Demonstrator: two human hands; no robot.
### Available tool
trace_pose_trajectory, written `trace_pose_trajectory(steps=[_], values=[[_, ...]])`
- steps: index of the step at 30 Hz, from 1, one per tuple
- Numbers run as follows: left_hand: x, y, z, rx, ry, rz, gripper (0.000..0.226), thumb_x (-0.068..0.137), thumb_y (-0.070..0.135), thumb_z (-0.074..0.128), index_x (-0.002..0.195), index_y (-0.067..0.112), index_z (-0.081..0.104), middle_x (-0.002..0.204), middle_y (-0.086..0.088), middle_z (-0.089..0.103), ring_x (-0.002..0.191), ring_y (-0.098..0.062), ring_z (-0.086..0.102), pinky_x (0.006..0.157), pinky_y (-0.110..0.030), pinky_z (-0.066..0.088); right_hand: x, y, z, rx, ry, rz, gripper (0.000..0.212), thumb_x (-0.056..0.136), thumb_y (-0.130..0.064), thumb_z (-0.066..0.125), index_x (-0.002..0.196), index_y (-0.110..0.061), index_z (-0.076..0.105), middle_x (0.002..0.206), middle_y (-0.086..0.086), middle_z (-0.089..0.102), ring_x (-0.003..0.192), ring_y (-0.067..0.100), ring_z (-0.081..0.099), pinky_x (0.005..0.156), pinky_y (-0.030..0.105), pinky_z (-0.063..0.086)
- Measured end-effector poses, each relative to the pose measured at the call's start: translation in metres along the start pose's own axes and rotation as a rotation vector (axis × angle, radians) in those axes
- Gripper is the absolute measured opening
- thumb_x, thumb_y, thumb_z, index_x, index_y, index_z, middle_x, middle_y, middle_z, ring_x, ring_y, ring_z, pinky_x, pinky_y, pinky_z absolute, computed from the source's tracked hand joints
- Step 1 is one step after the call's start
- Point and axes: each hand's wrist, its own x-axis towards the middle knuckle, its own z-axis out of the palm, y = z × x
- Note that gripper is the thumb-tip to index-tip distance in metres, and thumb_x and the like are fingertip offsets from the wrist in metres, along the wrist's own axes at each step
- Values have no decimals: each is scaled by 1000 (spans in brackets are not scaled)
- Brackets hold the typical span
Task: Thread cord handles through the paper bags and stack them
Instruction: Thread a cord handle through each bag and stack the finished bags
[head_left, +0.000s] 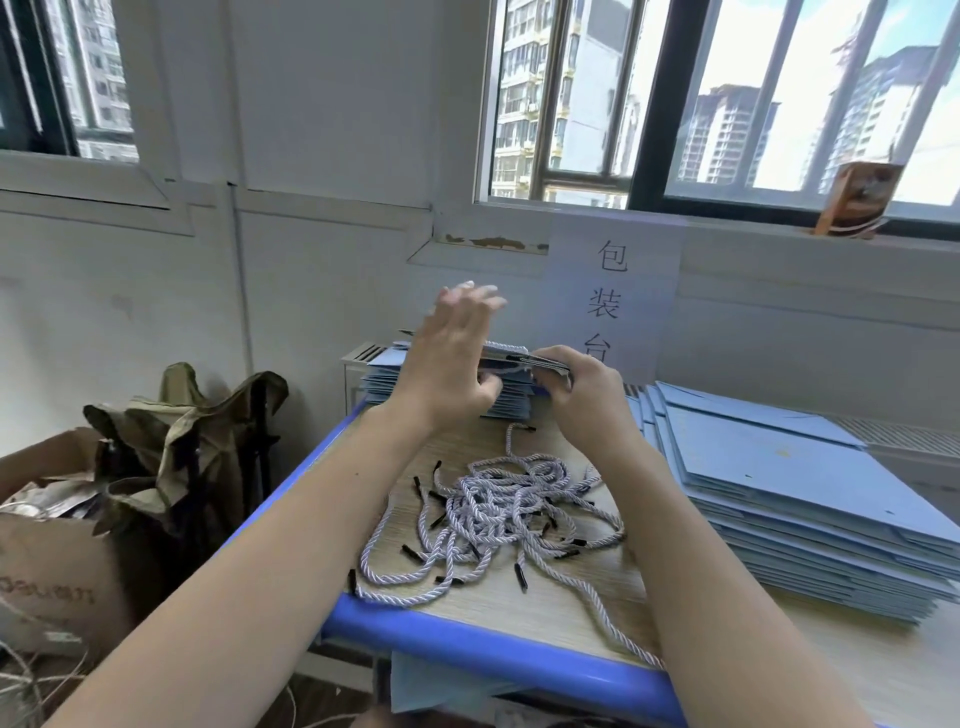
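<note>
A flat light-blue paper bag (511, 358) is held edge-on above a low stack of blue bags (387, 382) at the table's far end. My right hand (576, 400) grips the bag's right end, fingers curled round it. My left hand (457, 358) is raised by the bag's left part with fingers straight and blurred; its thumb lies under the bag. A tangle of grey-white twisted cords with black tips (498, 512) lies on the wooden tabletop between my forearms. On the right sits a tall stack of flat blue bags (789, 499).
The table has a blue rim (467, 642). A cardboard box (52, 571) and folded camouflage stools (182, 441) stand on the floor to the left. A paper sign (613, 296) hangs on the wall behind, and a small carton (857, 200) stands on the windowsill.
</note>
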Motion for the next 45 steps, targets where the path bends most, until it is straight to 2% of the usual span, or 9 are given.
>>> trace_pose_trajectory(steps=[2, 7, 14, 18, 23, 26, 37, 41, 45], values=[[-2, -1, 3, 59, -116, 28, 59, 82, 9, 62, 139, 18, 51, 151, -2, 45, 147, -22, 28, 124, -40, 5, 0, -2, 1, 2, 27, -52, 24, 97, -13, 60, 116, -20, 73, 110, 7, 71, 105, 29, 61, 94, 44, 48], [-5, -1, 0, -1, 0, -92, 35, 93, 9, 57, 120, 27, 67, 112, 0, 73, 105, -29, 64, 94, -38, 45, -2, -4, 3, -5, 43, -102, 23, 100, -16, 59, 119, -23, 71, 117, 2, 68, 106, 30, 58, 93, 46, 48], [-6, -11, 2, 87, 192, -155, 31, 91, 6, 59, 111, 24, 74, 99, -3, 77, 89, -31, 70, 74, -36, 51, -4, -13, -1, 66, 112, -114, 36, 98, -24, 64, 134, -20, 61, 124, 4, 65, 104, 22, 61, 96, 42, 51], [-7, -21, 0, 195, 303, -157, 36, 86, -3, 52, 104, 17, 76, 93, -5, 77, 88, -28, 70, 82, -35, 49, -5, -14, -3, 49, 47, -4, 46, 97, -23, 64, 141, -17, 52, 130, 6, 63, 118, 22, 59, 103, 44, 50], [-10, -33, 9, 76, -276, -360, 42, 92, 7, 55, 126, 27, 68, 123, -11, 68, 117, -33, 58, 98, -36, 44, -8, -16, -1, -21, -53, 23, 36, 98, -21, 61, 134, -13, 60, 124, 7, 68, 114, 20, 62, 96, 27, 46], [-10, -34, 12, 54, -375, -325, 36, 93, 34, 64, 129, 26, 65, 128, -7, 66, 121, -29, 56, 101, -36, 42, -9, -16, 1, -21, -99, 31, 33, 99, -24, 60, 130, -14, 63, 122, 4, 69, 113, 17, 62, 99, 30, 48], [-11, -33, 27, 281, -447, -240, 53, 102, 51, 37, 144, 21, 44, 148, -2, 47, 141, -26, 30, 122, -40, 3, -9, -15, -1, -335, -68, 59, 28, 98, -25, 52, 121, -15, 63, 117, 9, 68, 113, 31, 56, 96, 38, 44], [-10, -19, 23, 179, -397, -173, 65, 98, 61, 38, 148, 20, 41, 151, 0, 45, 145, -20, 28, 124, -40, 3, -8, -18, -18, -783, -183, 382, 46, 95, -28, 49, 139, -14, 42, 144, 23, 45, 136, 49, 33, 114, 65, 17], [-7, 9, 21, 53, -321, -44, 60, 99, 52, 46, 148, 18, 41, 151, -1, 45, 143, -18, 33, 123, -35, 10, -5, -12, -21, -707, -300, 645, 63, 92, -25, 50, 151, -15, 29, 154, 29, 29, 138, 57, 26, 112, 72, 18]])
